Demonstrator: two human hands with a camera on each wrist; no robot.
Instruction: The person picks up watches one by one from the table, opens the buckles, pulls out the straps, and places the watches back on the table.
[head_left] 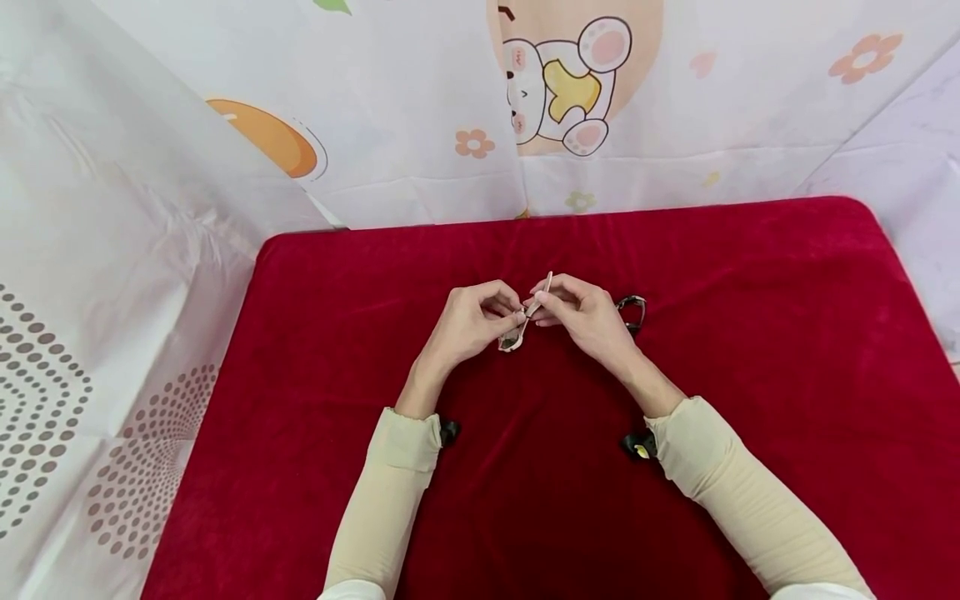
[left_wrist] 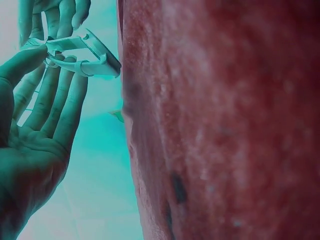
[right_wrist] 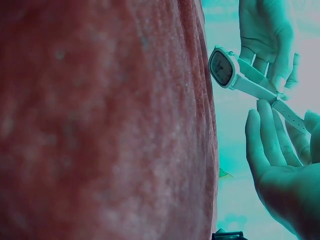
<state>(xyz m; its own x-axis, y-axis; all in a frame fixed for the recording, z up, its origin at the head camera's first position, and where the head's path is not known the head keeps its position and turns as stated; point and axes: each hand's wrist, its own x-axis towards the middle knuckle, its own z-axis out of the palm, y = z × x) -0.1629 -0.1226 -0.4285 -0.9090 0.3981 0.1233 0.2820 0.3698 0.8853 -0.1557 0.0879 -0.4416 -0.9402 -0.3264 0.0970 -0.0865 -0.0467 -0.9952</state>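
Note:
Both hands hold a pale-strapped wristwatch (right_wrist: 221, 68) over the table, its dial hanging below the fingers. My left hand (head_left: 472, 321) pinches the strap around the buckle between thumb and fingertips. Across from it, my right hand (head_left: 588, 317) grips the free strap end (right_wrist: 290, 116), which has a row of holes and sticks up past the thumb in the head view. The strap forms a loop, seen side-on in the left wrist view with the watch case (left_wrist: 107, 65) at its outer end. Fingertips partly hide the buckle.
A dark looped item (head_left: 632, 312), like a second watch, lies on the red cloth just right of my right hand. The red velvet-covered table (head_left: 337, 350) meets a white patterned curtain (head_left: 405, 108) at the back and left.

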